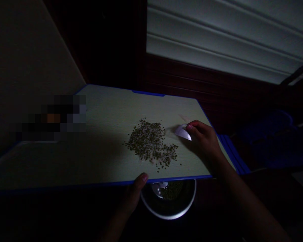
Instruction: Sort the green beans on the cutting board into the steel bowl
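Note:
A small folding table (106,101) with a pale top and blue rim holds a loose pile of small greenish-brown seeds or beans (151,141), with pale grains among them. In my right hand (204,136), thumb and fingers are closed on a thin, pale half-round scraper (183,132), just right of the pile. The thumb of my left hand (137,188) lies over the near table edge; its other fingers are hidden below. A round metal-rimmed basin (171,216) sits under that edge, partly covered by it. Inside are green seeds or beans (174,190) and something shiny.
On the table's left lies a dark, pixelated item (65,117). Dark wood panelling (181,72) stands behind the table, below a pale slatted panel (217,37). Blue seats or stools (265,129) are dimly visible at right. A plain wall (27,50) borders the left side.

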`<state>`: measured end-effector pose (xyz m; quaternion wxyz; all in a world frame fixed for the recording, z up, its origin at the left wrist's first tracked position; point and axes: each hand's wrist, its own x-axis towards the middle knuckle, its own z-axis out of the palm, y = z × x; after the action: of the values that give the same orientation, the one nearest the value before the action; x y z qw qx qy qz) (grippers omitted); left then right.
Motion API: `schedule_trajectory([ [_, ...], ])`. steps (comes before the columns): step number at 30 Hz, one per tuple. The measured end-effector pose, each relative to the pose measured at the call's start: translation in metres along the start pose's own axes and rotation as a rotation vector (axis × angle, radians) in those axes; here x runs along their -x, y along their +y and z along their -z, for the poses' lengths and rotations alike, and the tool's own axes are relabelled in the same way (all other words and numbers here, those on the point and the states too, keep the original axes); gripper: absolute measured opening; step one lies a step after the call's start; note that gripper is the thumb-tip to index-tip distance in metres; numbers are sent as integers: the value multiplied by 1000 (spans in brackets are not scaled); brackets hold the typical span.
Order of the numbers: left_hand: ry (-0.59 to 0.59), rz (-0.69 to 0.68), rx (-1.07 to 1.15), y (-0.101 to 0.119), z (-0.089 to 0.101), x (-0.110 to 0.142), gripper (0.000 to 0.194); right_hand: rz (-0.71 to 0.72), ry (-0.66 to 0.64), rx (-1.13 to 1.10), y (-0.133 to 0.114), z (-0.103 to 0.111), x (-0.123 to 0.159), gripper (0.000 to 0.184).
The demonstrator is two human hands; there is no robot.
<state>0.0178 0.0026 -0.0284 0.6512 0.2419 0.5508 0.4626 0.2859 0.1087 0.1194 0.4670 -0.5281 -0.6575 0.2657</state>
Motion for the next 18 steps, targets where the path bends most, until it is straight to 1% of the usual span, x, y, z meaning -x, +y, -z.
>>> schedule_trajectory([
  [3, 26, 38, 9, -2, 1, -1, 52, 31, 20, 53, 4, 1, -1, 37],
  [5, 23, 19, 9, 0, 0, 0, 53, 39, 26, 73, 7, 1, -1, 33],
  [8, -21, -4, 21, 3, -3, 1, 55, 20, 42, 72, 10, 1, -2, 23],
  [10, -10, -31, 22, 4, -4, 0, 54, -6, 64, 77, 9, 1, -2, 23],
  [13, 46, -48, 14, 4, -4, 0, 52, -2, 74, 113, 7, 1, -1, 32],
  [15, 58, -16, 14, 4, -4, -1, 53, 13, 65, 118, 7, 1, 0, 36],
  [18, 18, 28, 23, 5, -5, 1, 55, 3, 53, 89, 9, 0, 0, 25],
])
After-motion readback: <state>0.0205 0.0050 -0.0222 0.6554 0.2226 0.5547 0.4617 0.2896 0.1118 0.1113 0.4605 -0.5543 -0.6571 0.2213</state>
